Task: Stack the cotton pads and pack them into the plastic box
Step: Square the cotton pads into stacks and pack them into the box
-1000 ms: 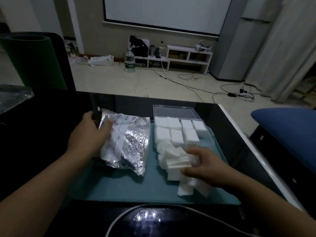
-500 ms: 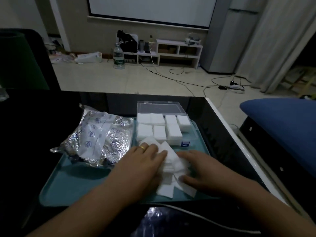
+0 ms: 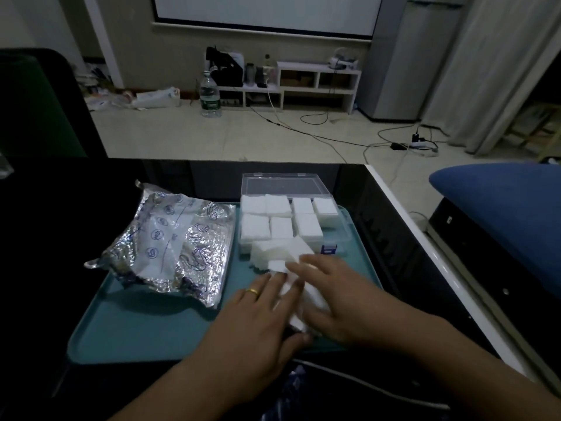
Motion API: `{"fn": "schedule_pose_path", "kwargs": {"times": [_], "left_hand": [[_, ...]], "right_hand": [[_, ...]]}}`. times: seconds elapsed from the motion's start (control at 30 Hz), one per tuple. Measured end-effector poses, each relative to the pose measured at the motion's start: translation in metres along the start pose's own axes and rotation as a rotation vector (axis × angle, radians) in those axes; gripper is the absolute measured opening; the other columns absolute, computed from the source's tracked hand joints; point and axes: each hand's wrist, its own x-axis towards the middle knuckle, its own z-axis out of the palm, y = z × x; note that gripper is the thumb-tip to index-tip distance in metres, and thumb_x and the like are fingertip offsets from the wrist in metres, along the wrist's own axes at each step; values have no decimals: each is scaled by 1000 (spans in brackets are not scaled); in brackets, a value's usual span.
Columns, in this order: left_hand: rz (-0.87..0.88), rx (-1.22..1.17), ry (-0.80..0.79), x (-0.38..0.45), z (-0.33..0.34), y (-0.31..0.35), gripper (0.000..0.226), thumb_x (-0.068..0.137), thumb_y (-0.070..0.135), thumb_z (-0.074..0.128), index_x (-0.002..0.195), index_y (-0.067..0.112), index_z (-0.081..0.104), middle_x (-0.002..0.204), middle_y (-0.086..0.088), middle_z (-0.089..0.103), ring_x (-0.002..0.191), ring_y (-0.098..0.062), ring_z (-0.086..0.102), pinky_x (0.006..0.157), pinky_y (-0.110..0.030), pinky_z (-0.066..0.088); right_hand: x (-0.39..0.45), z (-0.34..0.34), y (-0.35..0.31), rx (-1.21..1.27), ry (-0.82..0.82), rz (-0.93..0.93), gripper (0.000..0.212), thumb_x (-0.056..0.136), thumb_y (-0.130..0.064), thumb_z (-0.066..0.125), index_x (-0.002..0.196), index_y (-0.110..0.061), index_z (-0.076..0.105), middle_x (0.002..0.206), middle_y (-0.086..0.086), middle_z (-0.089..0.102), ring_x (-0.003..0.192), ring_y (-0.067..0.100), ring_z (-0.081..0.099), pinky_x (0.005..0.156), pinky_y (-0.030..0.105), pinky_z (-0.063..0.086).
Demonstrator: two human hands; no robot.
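Home living room, dim light. Beyond the hands, far across a pale tiled floor (image 3: 243, 138): a large projection screen (image 3: 264, 13) on the wall, a low white shelf unit (image 3: 315, 83) with small gear beneath it. A water bottle (image 3: 209, 95) stands on the floor, loose cables (image 3: 334, 138) trail to a power strip (image 3: 420, 144). Curtains (image 3: 498, 71) hang far right; blue cushion (image 3: 498, 202) right of the hands.

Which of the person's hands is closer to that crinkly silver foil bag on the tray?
The left. The left hand lies just right of the foil bag, near its lower corner, fingers on the loose cotton pads. The right hand sits farther right, beyond the left hand.
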Motion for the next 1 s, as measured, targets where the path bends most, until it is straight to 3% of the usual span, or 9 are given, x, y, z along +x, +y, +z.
{"fn": "schedule_pose_path", "kwargs": {"times": [0.2, 0.33, 0.47, 0.53, 0.63, 0.77, 0.87, 0.93, 1.0], "left_hand": [[22, 28, -5, 9, -20, -12, 37, 78, 41, 47, 105, 26, 67, 105, -3, 69, 86, -24, 68, 70, -37, 56], [75, 77, -61, 3, -24, -40, 57, 50, 36, 77, 106, 28, 68, 118, -3, 68, 104, -22, 68, 83, -34, 55], [27, -200, -74, -1, -41, -43, 59, 70, 40, 55, 127, 28, 53, 134, 8, 50, 120, -12, 53, 100, -20, 37], [-30, -293, -64, 2, -48, -40, 59, 73, 38, 46, 131, 33, 42, 134, 17, 39, 120, -2, 40, 96, -14, 30], [-100, -320, -23, 7, -49, -32, 44, 89, 45, 39, 131, 34, 41, 131, 16, 43, 115, -3, 40, 91, -19, 32], [-94, -157, -70, 13, -31, -26, 43, 99, 41, 43, 139, 26, 38, 139, 5, 42, 124, -16, 40, 102, -29, 36], [-78, -88, -65, 16, -27, -29, 40, 93, 18, 53, 132, 24, 46, 129, 2, 48, 117, -21, 43, 93, -33, 44], [-21, -57, -31, 18, -28, -36, 45, 73, 4, 69, 114, 21, 62, 109, -1, 59, 99, -24, 55, 75, -35, 51], [27, -77, -45, 18, -28, -43, 46, 59, 6, 74, 103, 22, 69, 99, 1, 63, 88, -23, 60, 68, -34, 54]], "right_hand": [[8, -7, 29, -73, -48, 127, 45, 96, -29, 52, 140, -34, 46, 144, -4, 43, 129, 16, 42, 109, 32, 35], [9, -7, 38, -73, -50, 191, 52, 86, -20, 63, 135, -32, 52, 137, -7, 48, 122, 13, 49, 105, 29, 41], [5, -19, 32, -28, -79, 173, 66, 83, -37, 69, 143, -34, 40, 142, -9, 41, 128, 10, 42, 107, 23, 33], [1, -29, 28, -2, -71, 151, 73, 81, -41, 71, 144, -35, 36, 143, -11, 39, 130, 8, 40, 107, 21, 31], [-1, -32, 23, 18, -69, 145, 81, 80, -53, 69, 148, -36, 29, 148, -12, 34, 134, 7, 35, 111, 24, 29], [4, -12, 17, -69, -92, 118, 76, 82, -58, 64, 147, -35, 32, 148, -6, 36, 134, 12, 34, 111, 28, 30], [8, -9, 21, -99, -30, 146, 63, 87, -44, 65, 144, -34, 40, 143, -5, 41, 131, 13, 37, 109, 29, 32], [8, -14, 26, -127, 7, 175, 57, 86, -41, 64, 140, -34, 44, 137, -6, 46, 127, 14, 42, 107, 30, 36], [7, -19, 30, -98, 7, 190, 58, 84, -44, 66, 138, -33, 48, 134, -6, 49, 124, 14, 46, 103, 27, 38]]}}
